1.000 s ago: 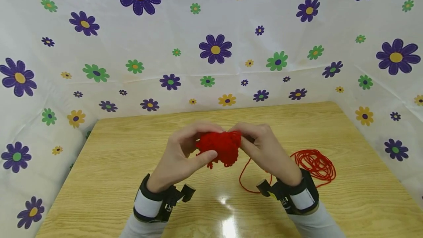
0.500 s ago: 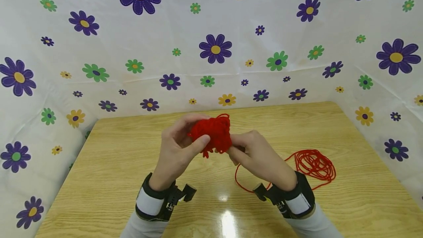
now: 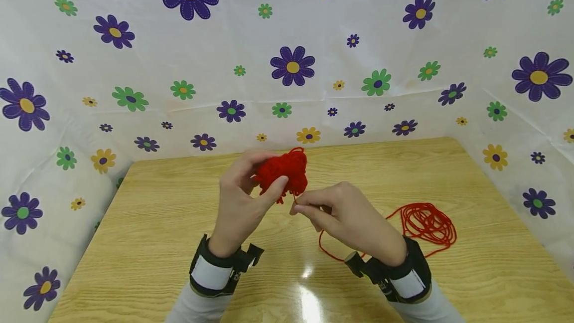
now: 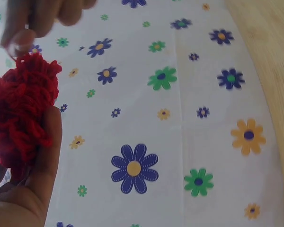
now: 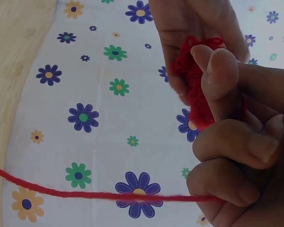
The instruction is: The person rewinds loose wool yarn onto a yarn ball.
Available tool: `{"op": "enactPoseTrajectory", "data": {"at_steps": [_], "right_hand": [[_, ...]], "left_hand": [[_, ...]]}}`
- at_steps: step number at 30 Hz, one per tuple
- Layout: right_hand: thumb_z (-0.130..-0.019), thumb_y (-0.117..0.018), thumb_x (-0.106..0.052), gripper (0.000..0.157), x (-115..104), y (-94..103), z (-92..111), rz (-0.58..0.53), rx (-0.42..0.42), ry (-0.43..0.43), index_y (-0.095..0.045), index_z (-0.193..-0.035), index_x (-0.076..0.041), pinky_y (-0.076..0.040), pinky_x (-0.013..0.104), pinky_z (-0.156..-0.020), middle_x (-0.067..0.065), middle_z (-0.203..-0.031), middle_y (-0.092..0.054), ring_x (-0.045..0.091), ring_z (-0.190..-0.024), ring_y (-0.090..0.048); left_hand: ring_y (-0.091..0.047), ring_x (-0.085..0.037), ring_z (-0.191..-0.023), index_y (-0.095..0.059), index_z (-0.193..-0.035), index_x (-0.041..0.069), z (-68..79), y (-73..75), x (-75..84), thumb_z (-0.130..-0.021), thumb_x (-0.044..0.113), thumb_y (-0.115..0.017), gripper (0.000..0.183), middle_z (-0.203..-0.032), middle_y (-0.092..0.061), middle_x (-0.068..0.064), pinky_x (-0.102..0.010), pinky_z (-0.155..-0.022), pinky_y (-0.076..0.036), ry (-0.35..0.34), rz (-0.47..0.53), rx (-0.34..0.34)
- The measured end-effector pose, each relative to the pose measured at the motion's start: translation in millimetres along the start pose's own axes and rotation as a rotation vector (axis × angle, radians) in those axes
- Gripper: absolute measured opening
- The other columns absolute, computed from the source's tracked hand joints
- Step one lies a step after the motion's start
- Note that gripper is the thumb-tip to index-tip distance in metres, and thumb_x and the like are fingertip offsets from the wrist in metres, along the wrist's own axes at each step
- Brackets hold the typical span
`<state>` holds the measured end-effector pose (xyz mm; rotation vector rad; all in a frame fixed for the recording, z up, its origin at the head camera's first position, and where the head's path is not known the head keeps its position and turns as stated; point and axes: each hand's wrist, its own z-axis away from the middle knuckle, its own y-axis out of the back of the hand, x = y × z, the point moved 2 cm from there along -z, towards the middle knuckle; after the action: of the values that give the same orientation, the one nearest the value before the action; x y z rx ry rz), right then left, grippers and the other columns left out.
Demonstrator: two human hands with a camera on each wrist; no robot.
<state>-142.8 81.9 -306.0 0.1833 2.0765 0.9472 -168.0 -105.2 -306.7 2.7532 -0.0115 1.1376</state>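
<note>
A bundle of looped red yarn (image 3: 282, 171) is held up over the table by my left hand (image 3: 239, 198), its thumb in front and its fingers behind. One loop sticks up from the bundle's top. Just below and right of it, my right hand (image 3: 345, 216) pinches a short strand that runs from the bundle's lower edge. In the right wrist view, thumb and forefinger meet at their tips, and a red yarn strand (image 5: 85, 194) passes into the curled lower fingers (image 5: 222, 179). The left wrist view shows the yarn bundle (image 4: 26, 109) against the left fingers.
A loose coil of red yarn (image 3: 428, 223) lies on the wooden table (image 3: 157, 243) at the right, and a strand from it trails toward my right hand. A white flowered cloth (image 3: 251, 29) stands behind and along both sides.
The bundle has moved left and up in my left hand and now shows a loop on top. My right hand has drawn away from it, down and left, with a strand stretched between.
</note>
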Motion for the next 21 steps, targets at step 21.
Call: {"op": "enactPoseTrajectory", "data": {"at_steps": [21], "right_hand": [[-0.089,-0.071,-0.012,0.008,-3,17.8,5,-0.006,0.118,0.073,-0.077,-0.088,-0.016,-0.035,0.022,-0.036,-0.005,-0.055,-0.059,0.004,-0.045,-0.047]], "left_hand": [[-0.060,-0.023,-0.096,-0.066,-0.111,0.004,3.0,1.1,-9.1,-0.076,0.010,-0.080,0.037,-0.109,-0.063,-0.012,-0.042,-0.073,-0.063,-0.033,-0.679,-0.285]]}}
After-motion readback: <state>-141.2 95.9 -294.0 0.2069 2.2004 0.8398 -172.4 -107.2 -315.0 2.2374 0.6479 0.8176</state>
